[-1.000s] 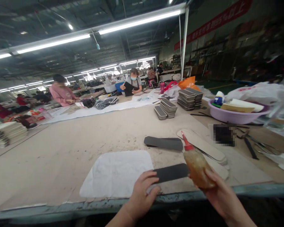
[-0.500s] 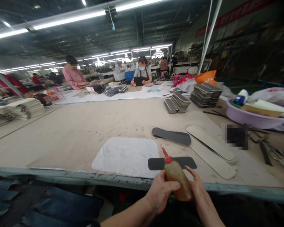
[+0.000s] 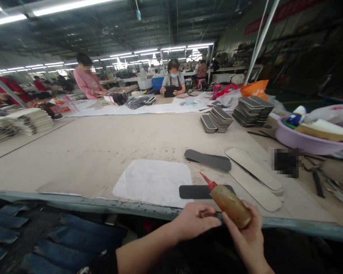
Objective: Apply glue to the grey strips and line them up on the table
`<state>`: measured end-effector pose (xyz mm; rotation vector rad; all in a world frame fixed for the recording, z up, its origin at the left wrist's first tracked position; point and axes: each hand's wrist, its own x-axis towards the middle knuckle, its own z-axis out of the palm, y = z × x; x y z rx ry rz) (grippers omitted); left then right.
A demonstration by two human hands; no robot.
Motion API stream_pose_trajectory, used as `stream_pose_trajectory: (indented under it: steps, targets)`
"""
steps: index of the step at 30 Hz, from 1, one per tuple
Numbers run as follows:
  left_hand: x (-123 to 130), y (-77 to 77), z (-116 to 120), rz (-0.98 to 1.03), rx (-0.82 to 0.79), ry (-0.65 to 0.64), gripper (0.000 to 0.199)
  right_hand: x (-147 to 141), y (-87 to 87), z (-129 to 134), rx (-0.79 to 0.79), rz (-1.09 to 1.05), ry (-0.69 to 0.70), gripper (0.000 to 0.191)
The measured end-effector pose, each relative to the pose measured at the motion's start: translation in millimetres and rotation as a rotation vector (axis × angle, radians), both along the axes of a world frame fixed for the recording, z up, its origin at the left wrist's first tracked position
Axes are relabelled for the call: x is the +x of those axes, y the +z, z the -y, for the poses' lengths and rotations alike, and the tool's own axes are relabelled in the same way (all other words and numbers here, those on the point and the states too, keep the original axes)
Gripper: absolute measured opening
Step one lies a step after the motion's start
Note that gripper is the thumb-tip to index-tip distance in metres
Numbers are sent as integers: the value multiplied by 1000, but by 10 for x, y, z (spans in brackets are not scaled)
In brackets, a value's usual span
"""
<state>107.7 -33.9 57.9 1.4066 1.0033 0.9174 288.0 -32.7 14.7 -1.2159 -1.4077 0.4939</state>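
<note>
My right hand [image 3: 253, 232] is wrapped round the lower end of an amber squeeze bottle [image 3: 228, 203] with a red nozzle, tilted up and to the left. My left hand [image 3: 193, 221] is beside it, apart from the bottle, fingers loosely bent and thumb stretched out, holding nothing. Beyond the hands lies a dark rounded strip [image 3: 193, 192], partly hidden by the bottle and overlapping a white rounded sheet [image 3: 153, 179]. Farther back are crossed dark grey strips [image 3: 207, 160]. Long pale beige strips [image 3: 253, 182] lie to their right.
Stacks of dark, pale-edged pieces [image 3: 247, 112] stand at the back right. A purple basin [image 3: 305, 139] holds a bottle and papers. Pale stacked pieces [image 3: 34, 121] sit at far left. A masked co-worker [image 3: 173, 80] holds a dark piece across the table; another person [image 3: 88, 82] stands left.
The bottle has passed from my left hand into my right and moved right, tilting further over. My left hand has let go. The view has tipped slightly downward.
</note>
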Motion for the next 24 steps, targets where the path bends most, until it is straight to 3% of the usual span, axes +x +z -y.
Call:
stream_pose_trajectory:
  steps: [2,4,8,11,15,19,24]
  targets:
    - [-359,-69,-85,-446,299,58,26,52,7,-20,-130,-243,-36,66]
    - [-709,-150,-194,-725,521,94,25,92,13,-50,-217,-462,-19,63]
    - [-1078,-302,-361,-910,694,-83,24,96,17,-100,-332,-664,43,56]
    - [-1064,-390,-406,-925,720,-140,25,54,-5,-92,-319,-544,23,60]
    - [-969,-489,-448,-942,742,-93,31,0,-63,-52,-196,-205,39,60]
    - [-953,-561,-447,-926,787,-53,30,-89,-90,-24,2,168,133,49]
    - [-960,-573,-429,-898,826,-32,26,-232,-89,-21,77,334,254,45]
